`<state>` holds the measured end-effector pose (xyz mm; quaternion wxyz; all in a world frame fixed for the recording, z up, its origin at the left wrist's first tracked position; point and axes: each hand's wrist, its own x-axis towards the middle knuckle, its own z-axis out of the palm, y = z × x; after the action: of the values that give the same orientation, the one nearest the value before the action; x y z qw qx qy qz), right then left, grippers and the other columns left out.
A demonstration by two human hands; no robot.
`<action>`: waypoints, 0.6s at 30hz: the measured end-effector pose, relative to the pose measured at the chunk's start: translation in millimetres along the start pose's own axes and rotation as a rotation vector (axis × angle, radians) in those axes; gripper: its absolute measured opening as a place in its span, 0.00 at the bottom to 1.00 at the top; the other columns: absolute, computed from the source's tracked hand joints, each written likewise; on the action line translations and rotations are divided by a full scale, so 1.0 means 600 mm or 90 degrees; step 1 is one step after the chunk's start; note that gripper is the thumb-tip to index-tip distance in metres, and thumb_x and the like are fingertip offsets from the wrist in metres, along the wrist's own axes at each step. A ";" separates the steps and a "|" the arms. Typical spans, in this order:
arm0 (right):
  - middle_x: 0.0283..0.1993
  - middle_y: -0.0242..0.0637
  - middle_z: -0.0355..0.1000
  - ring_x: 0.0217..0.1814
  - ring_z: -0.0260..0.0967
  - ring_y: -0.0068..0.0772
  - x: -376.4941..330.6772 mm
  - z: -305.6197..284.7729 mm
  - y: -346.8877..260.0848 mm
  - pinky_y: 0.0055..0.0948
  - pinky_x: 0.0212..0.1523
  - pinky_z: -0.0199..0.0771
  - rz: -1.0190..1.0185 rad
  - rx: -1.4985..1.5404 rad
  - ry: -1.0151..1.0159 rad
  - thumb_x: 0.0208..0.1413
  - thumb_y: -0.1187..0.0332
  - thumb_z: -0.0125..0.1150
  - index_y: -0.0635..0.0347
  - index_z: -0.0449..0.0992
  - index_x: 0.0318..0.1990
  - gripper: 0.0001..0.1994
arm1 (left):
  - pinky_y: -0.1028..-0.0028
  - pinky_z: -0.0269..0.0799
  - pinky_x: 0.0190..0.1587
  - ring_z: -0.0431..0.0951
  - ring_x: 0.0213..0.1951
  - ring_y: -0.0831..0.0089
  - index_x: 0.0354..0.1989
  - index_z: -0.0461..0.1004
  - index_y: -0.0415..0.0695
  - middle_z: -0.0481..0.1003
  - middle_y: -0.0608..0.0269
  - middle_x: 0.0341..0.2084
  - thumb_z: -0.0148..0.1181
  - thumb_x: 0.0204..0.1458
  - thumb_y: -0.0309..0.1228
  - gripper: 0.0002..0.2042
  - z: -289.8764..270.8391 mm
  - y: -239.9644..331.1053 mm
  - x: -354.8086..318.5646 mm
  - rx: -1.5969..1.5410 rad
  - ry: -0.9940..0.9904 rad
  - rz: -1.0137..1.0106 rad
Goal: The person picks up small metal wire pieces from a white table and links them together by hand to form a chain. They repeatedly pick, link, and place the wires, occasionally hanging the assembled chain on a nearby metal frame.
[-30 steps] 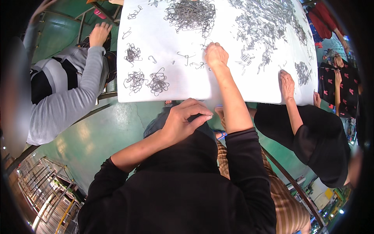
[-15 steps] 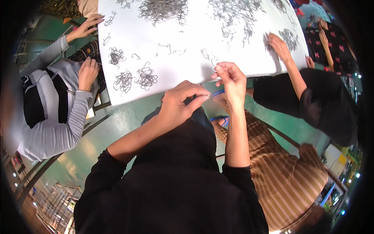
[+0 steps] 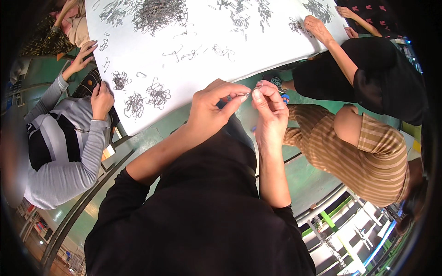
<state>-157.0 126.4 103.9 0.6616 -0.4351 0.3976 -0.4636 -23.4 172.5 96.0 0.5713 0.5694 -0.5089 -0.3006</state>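
bare white table (image 3: 239,64) ahead, wire bundles (image 3: 146,96) left, co-worker's arm (image 3: 338,50) right

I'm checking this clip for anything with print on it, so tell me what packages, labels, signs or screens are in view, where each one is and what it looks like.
None can be made out: no package, label, sign or screen.
White sheet: covers the table at top, large, plain white, strewn with grey wire hooks.
Left hand and right hand: at centre, pinching a small wire piece between them.
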 end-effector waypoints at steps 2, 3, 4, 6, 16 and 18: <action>0.47 0.33 0.63 0.47 0.63 0.22 0.006 -0.001 0.014 0.22 0.48 0.66 -0.049 0.003 0.027 0.53 0.78 0.62 0.62 0.75 0.35 0.04 | 0.74 0.72 0.33 0.76 0.32 0.71 0.42 0.78 0.43 0.79 0.63 0.32 0.62 0.47 0.20 0.12 0.011 -0.007 0.005 0.018 0.000 0.032; 0.47 0.33 0.63 0.47 0.62 0.22 0.009 -0.004 0.022 0.22 0.48 0.66 -0.102 -0.021 0.027 0.53 0.79 0.62 0.62 0.74 0.35 0.04 | 0.73 0.72 0.34 0.76 0.33 0.70 0.43 0.78 0.43 0.79 0.62 0.32 0.62 0.46 0.20 0.13 0.018 -0.015 0.007 0.018 0.000 0.059; 0.46 0.34 0.63 0.46 0.62 0.22 0.012 -0.005 0.028 0.22 0.47 0.66 -0.154 -0.046 0.026 0.53 0.79 0.61 0.62 0.74 0.35 0.04 | 0.73 0.72 0.35 0.76 0.34 0.69 0.44 0.77 0.43 0.79 0.62 0.33 0.62 0.46 0.20 0.15 0.023 -0.024 0.012 0.018 0.001 0.086; 0.45 0.35 0.62 0.46 0.61 0.24 0.014 -0.009 0.034 0.24 0.47 0.65 -0.205 -0.058 0.036 0.52 0.79 0.62 0.62 0.74 0.34 0.05 | 0.69 0.70 0.41 0.74 0.37 0.63 0.46 0.75 0.43 0.77 0.60 0.35 0.63 0.46 0.23 0.16 0.023 -0.055 0.024 0.024 -0.003 0.147; 0.42 0.36 0.63 0.45 0.62 0.29 0.034 -0.042 0.019 0.26 0.46 0.65 -0.193 -0.213 -0.026 0.48 0.78 0.66 0.62 0.75 0.31 0.05 | 0.66 0.70 0.44 0.72 0.43 0.59 0.37 0.78 0.45 0.75 0.58 0.37 0.62 0.50 0.29 0.06 0.039 -0.320 0.273 0.494 0.046 -0.058; 0.42 0.36 0.64 0.43 0.64 0.28 0.039 -0.046 0.023 0.26 0.43 0.67 -0.206 -0.238 -0.032 0.47 0.78 0.67 0.61 0.75 0.32 0.06 | 0.65 0.69 0.45 0.72 0.43 0.60 0.39 0.78 0.46 0.75 0.59 0.35 0.62 0.49 0.28 0.08 0.052 -0.339 0.285 0.505 0.005 -0.058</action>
<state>-172.9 100.7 79.9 0.4964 -0.6192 0.3854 -0.4708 47.4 -30.8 -63.1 0.2953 0.7691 -0.5574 -0.1034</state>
